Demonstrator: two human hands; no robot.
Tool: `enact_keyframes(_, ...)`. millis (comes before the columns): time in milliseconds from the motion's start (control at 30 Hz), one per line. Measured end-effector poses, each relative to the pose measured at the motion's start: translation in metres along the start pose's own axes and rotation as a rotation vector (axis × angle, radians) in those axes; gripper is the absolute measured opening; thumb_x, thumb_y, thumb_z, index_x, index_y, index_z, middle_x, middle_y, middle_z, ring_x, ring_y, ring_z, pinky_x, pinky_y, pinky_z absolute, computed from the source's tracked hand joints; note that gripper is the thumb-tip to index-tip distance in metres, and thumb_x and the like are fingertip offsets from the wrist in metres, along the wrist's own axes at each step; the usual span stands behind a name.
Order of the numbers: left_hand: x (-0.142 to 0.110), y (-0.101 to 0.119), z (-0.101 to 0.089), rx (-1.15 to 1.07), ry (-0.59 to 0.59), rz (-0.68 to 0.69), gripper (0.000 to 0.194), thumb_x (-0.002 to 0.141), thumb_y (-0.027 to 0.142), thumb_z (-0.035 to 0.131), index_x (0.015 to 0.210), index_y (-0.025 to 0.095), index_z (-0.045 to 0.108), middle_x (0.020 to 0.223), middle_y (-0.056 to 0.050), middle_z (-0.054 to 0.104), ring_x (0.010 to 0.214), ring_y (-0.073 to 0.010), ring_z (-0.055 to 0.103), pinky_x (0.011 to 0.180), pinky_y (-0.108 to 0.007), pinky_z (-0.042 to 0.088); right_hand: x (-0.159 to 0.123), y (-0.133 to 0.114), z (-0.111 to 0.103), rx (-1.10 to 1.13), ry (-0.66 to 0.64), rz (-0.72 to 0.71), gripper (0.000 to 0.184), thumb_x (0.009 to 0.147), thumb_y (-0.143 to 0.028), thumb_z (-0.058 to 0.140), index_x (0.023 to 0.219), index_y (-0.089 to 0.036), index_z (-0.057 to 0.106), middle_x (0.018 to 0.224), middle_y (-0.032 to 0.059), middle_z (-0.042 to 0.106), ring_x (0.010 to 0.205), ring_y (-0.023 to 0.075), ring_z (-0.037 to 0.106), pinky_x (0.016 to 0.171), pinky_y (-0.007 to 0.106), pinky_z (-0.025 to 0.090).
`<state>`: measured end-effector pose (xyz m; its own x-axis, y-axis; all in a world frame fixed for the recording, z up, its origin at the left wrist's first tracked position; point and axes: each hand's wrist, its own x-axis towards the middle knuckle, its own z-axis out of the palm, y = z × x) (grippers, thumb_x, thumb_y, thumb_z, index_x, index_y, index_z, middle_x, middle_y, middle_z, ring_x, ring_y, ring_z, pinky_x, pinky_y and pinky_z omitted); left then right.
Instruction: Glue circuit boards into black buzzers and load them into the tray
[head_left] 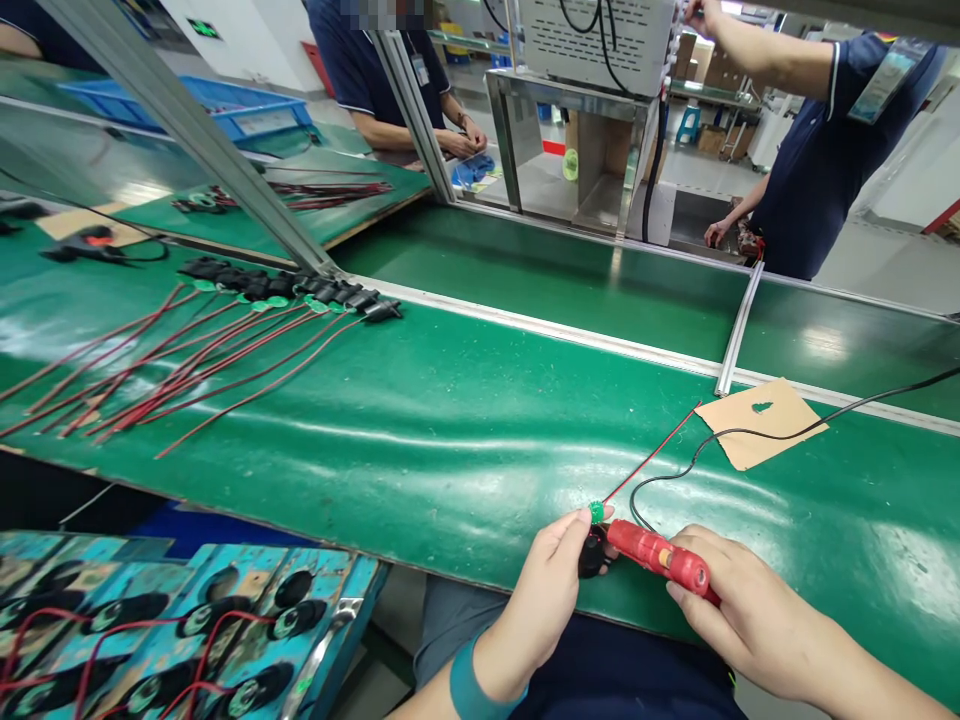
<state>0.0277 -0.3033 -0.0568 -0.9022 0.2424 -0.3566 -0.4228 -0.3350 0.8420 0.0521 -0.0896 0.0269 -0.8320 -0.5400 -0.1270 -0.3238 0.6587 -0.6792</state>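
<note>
"What are you holding?"

"My left hand (553,562) pinches a black part (590,557) with a green board (596,512), by the green table's (465,480) near edge; my right hand (739,600) grasps a red tool (649,550), its front end close beside the part."

"And the red wire (652,455)?"

"It slants from the board toward the brown cardboard (739,415)."

Green exit sign (203,28), seemingly, on wall (251,45)
</note>
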Motion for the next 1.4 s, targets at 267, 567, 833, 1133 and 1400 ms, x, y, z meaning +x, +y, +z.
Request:
enact_keyframes(267, 0.001, 0.001, 0.001, -0.054, -0.01, -0.021, 0.04, 0.093, 0.052, 0.059, 0.088, 0.014, 0.071, 0.077, -0.007, 0.069, 0.077, -0.0212, 0.063, 0.067, -0.03, 0.049, -0.001, 0.001, -0.004, 0.008, 0.021, -0.003, 0.01, 0.101, -0.016, 0.042, 0.097, -0.024, 0.046, 0.091, 0.001, 0.054, 0.08, 0.0177, 0.051, 0.073, 0.033, 0.044)
enact_keyframes(567, 0.0, 0.007, 0.007, -0.106, 0.009, -0.044, 0.041, 0.09, 0.053, 0.063, 0.089, 0.013, 0.073, 0.081, -0.009, 0.074, 0.076, -0.0202, 0.065, 0.067, -0.029, 0.049, -0.005, 0.005, -0.005, -0.015, 0.07, -0.021, 0.007, 0.104, -0.021, 0.042, 0.1, -0.024, 0.047, 0.091, 0.0024, 0.056, 0.079, 0.0171, 0.053, 0.071, 0.031, 0.046)
enact_keyframes(833, 0.0, 0.007, 0.006, -0.133, 0.036, -0.08, 0.049, 0.088, 0.058, 0.064, 0.101, 0.012, 0.074, 0.088, -0.011, 0.076, 0.077, -0.0195, 0.066, 0.068, -0.03, 0.05, -0.01, 0.011, -0.008, -0.05, 0.213, -0.044, 0.011, 0.103, -0.022, 0.046, 0.093, -0.023, 0.049, 0.084, 0.0007, 0.054, 0.072, 0.0152, 0.053, 0.064, 0.028, 0.045)
enact_keyframes(1133, -0.001, 0.011, -0.001, -0.147, 0.087, -0.111, 0.057, 0.082, 0.06, 0.071, 0.108, 0.01, 0.074, 0.094, -0.015, 0.078, 0.08, -0.0206, 0.065, 0.07, -0.032, 0.051, -0.042, 0.047, -0.009, 0.3, 0.44, 0.28, 0.022, 0.096, -0.041, 0.062, 0.094, -0.019, 0.067, 0.089, 0.0069, 0.069, 0.071, 0.0183, 0.061, 0.063, 0.03, 0.052)
enact_keyframes(1400, 0.007, 0.012, -0.009, -0.198, 0.106, -0.169, 0.069, 0.068, 0.063, 0.082, 0.111, 0.01, 0.072, 0.099, -0.014, 0.079, 0.088, -0.0233, 0.067, 0.074, -0.032, 0.052, -0.095, 0.101, -0.016, 0.891, 1.089, 0.659, 0.051, 0.076, -0.054, 0.081, 0.1, -0.011, 0.069, 0.051, -0.0004, 0.058, 0.043, 0.0101, 0.046, 0.039, 0.02, 0.036)
